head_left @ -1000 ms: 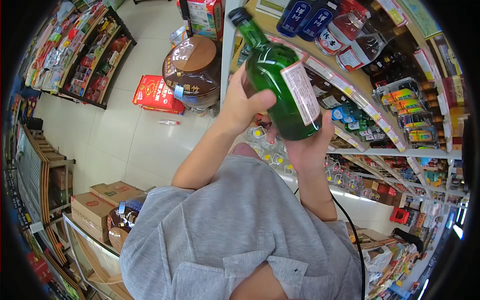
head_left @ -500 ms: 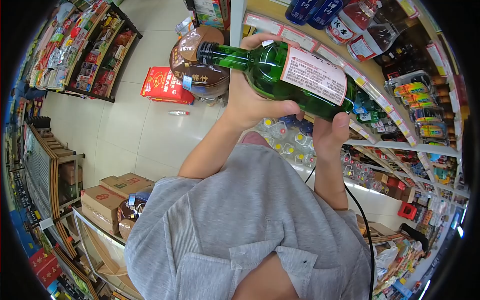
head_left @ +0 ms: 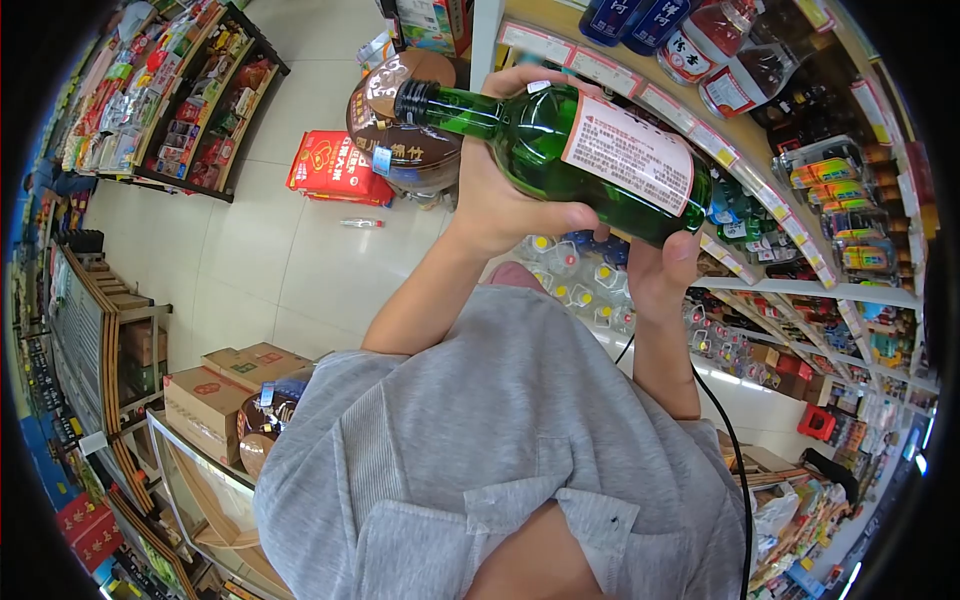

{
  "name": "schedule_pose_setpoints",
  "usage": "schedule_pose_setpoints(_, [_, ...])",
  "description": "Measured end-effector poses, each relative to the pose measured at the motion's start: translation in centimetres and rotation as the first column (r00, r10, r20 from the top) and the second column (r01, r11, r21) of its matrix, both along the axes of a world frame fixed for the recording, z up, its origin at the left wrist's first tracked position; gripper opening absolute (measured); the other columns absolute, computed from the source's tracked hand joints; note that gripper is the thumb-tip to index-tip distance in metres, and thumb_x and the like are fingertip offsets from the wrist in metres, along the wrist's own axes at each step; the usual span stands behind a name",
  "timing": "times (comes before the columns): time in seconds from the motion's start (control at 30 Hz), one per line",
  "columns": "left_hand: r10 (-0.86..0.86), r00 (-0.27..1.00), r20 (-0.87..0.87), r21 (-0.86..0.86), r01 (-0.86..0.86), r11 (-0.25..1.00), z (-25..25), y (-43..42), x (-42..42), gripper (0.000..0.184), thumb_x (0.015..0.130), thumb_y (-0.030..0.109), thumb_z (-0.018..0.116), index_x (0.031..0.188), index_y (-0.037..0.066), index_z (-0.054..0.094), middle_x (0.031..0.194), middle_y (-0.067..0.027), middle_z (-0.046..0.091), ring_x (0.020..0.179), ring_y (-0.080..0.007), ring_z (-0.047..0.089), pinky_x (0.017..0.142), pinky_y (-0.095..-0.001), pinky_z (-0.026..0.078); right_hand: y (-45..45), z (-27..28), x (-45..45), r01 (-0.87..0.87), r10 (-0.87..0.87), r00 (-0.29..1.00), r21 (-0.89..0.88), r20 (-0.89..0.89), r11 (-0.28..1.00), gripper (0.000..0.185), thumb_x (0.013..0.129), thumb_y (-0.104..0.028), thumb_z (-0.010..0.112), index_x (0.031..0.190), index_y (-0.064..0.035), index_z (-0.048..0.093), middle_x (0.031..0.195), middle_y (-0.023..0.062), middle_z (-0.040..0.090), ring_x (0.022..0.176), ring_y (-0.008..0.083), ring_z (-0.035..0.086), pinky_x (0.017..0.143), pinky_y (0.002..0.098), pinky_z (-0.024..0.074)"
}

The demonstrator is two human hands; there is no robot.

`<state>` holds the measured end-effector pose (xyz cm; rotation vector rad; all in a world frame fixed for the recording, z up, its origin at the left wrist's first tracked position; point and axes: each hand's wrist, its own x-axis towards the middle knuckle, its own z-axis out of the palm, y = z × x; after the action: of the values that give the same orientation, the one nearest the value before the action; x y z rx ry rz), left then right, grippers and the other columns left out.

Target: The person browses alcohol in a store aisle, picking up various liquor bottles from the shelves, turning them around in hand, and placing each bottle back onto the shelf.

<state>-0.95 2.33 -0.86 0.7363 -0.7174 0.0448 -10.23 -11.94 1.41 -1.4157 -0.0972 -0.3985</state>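
A green glass bottle (head_left: 540, 140) with a dark screw cap and a pale pink printed label (head_left: 630, 155) lies nearly sideways in front of me, its cap to the left. My left hand (head_left: 505, 200) is wrapped round its shoulder from beneath, thumb along the near side and fingertips showing at the far side. At the base, my right hand (head_left: 665, 265) supports the other end, its thumb against the glass; its remaining fingers are mostly hidden behind the bottle.
Shelves with blue bottles (head_left: 655, 22) and clear bottles (head_left: 690, 50) rise ahead and right. A large brown jar (head_left: 415, 150) and a red bag (head_left: 335, 170) stand on the floor to the left. Cardboard boxes (head_left: 205, 400) sit lower left. A black cable (head_left: 735, 440) hangs on my right.
The surroundings have shifted slightly right and down in view. Both hands keep the same hold on the bottle, which has hardly moved.
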Motion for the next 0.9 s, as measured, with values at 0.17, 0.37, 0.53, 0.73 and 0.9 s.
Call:
schedule_pose_setpoints(0.17, [0.006,1.000,-0.013,-0.003,-0.006,1.000,0.0,0.2,-0.7,0.103,0.057,0.019,0.099,0.137,0.002,0.037,0.130,-0.0165,0.058,0.120,-0.0241,0.060,0.103,-0.0392,0.050,0.2,0.2,-0.6,0.001,-0.001,1.000,-0.006,-0.011,1.000,0.101,0.078,-0.071,0.068,0.143,-0.0019,0.034,0.124,0.0124,0.054,0.095,0.0166,0.064,0.065,0.0271,0.0554])
schedule_pose_setpoints(0.37, [0.000,1.000,-0.024,-0.010,-0.001,1.000,-0.4,0.5,-1.5,0.102,0.057,0.019,0.099,0.137,0.003,0.037,0.131,-0.0172,0.056,0.120,-0.0248,0.059,0.104,-0.0397,0.050,0.2,-0.5,-1.1,-0.010,0.010,1.000,-0.009,-0.017,1.000,0.100,0.078,-0.070,0.068,0.143,-0.0013,0.034,0.125,0.0130,0.056,0.096,0.0175,0.065,0.065,0.0274,0.0564])
schedule_pose_setpoints(0.53, [0.021,0.999,-0.030,0.014,-0.020,1.000,-1.3,0.6,-2.3,0.102,0.057,0.021,0.099,0.137,0.003,0.037,0.130,-0.0170,0.056,0.121,-0.0253,0.058,0.105,-0.0400,0.049,0.5,-0.5,-1.9,-0.050,0.050,0.999,0.007,-0.021,0.999,0.097,0.079,-0.066,0.070,0.142,-0.0016,0.035,0.125,0.0138,0.058,0.097,0.0183,0.065,0.066,0.0286,0.0569])
schedule_pose_setpoints(0.73, [0.028,0.998,-0.052,0.004,-0.028,1.000,-1.6,0.4,-3.1,0.102,0.058,0.022,0.099,0.137,0.003,0.037,0.130,-0.0174,0.056,0.122,-0.0263,0.058,0.105,-0.0410,0.048,0.5,-0.9,-2.7,-0.033,0.034,0.999,0.031,-0.040,0.999,0.093,0.081,-0.063,0.069,0.142,-0.0020,0.035,0.124,0.0136,0.058,0.096,0.0183,0.065,0.067,0.0293,0.0568])
schedule_pose_setpoints(0.9, [0.029,0.999,-0.021,0.012,-0.029,1.000,-1.4,0.4,-3.1,0.102,0.058,0.025,0.098,0.136,0.002,0.037,0.130,-0.0177,0.056,0.121,-0.0265,0.058,0.105,-0.0411,0.048,0.4,-1.1,-2.9,-0.038,0.040,0.998,0.044,-0.048,0.998,0.092,0.081,-0.060,0.070,0.143,-0.0023,0.035,0.123,0.0126,0.058,0.096,0.0178,0.064,0.068,0.0294,0.0562])
